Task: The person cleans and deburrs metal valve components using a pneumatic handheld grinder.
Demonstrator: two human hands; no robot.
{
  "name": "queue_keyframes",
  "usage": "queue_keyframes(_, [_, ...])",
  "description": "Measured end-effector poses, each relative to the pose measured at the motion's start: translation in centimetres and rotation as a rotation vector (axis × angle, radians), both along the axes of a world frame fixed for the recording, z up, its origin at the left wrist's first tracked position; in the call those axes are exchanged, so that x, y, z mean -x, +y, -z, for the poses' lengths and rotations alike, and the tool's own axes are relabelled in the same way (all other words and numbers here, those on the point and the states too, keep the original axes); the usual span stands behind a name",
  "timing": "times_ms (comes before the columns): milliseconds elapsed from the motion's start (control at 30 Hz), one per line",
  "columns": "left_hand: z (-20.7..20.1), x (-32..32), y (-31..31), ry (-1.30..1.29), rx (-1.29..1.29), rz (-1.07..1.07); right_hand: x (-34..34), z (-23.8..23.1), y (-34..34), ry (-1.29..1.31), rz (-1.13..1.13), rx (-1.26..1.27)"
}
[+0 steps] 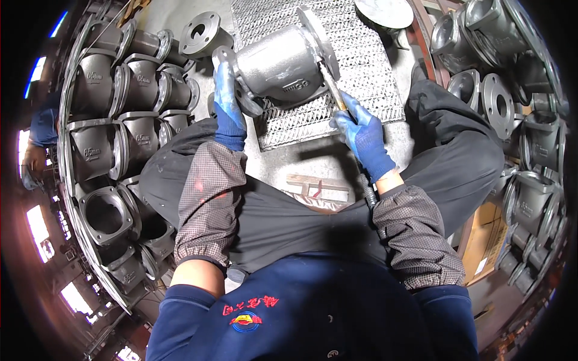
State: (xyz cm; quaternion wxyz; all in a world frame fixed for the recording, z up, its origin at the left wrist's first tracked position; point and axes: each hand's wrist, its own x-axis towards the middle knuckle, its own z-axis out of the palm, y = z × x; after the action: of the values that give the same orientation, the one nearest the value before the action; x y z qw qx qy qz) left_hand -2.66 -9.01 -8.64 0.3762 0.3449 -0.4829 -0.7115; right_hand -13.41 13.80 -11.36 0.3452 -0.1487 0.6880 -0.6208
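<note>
A grey cast-metal valve body (280, 63) with flanged ends lies on its side on a ridged metal-mesh pad (361, 90). My left hand (229, 102), in a blue glove, grips its smaller left flange, with the fingers laid along the rim. In my right hand (361, 129), also gloved, is a slim rod-shaped tool (333, 87) with a brass-coloured section. Its tip is at the edge of the large right flange (319, 42); I cannot tell whether it touches. A dark hose (366, 189) runs from below that hand toward my lap.
Stacked grey valve bodies (93, 84) fill a rack on the left, with more castings (530, 132) on the right. A loose flanged casting (200, 35) stands beyond my left hand. At the far right is a round metal disc (385, 11); a cardboard box (484, 240) sits beside my right knee.
</note>
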Motion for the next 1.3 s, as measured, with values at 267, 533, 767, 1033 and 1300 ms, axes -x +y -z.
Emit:
queue_keyframes(267, [0.7,0.3,-0.7,0.06,0.1,-0.067,0.2,1.0,-0.4,0.26,-0.046,-0.038])
queue_keyframes(533, [0.0,1.4,-1.7,0.061,-0.04,-0.102,-2.7,-4.6,-1.4,0.045,-0.165,0.163])
queue_keyframes(767, [-0.2,1.6,-2.1,-0.136,-0.045,-0.114,-5.7,-0.1,-4.8,0.265,-0.332,-0.019])
queue_keyframes(1033, [-1.3,4.1,-7.4,-0.34,0.139,0.003,-4.8,-3.5,-6.5,-0.032,-0.296,-0.015])
queue_keyframes(1300, [-3.1,6.5,-11.3,-0.516,0.004,0.083,-3.1,-4.2,-9.0,0.027,-0.315,0.014])
